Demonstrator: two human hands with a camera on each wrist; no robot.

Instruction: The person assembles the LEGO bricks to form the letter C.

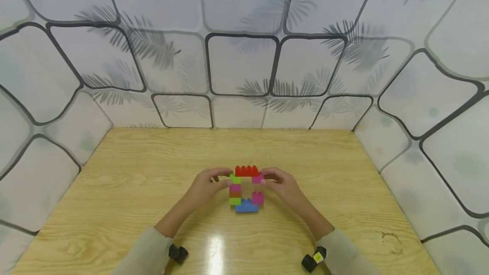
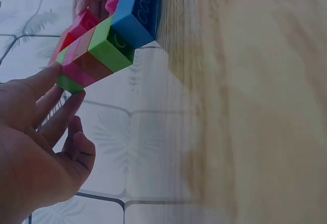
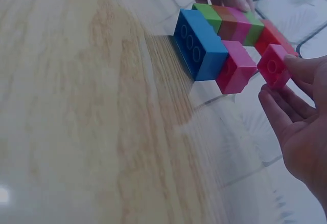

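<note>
A ring of toy building bricks stands over the table, with a blue brick at its bottom and a red brick across the top. Its left column has a lower green brick, an orange-brown brick, a pink brick and an upper green brick. My left hand pinches that upper green brick between thumb and fingers. On the right, my right hand pinches an upper pink brick below the red one's end. A gap separates it from the lower pink brick on the blue brick.
The wooden table extends on all sides of the bricks. Patterned white panels enclose it at the back, left and right. A black wrist device is on the left wrist, another on the right.
</note>
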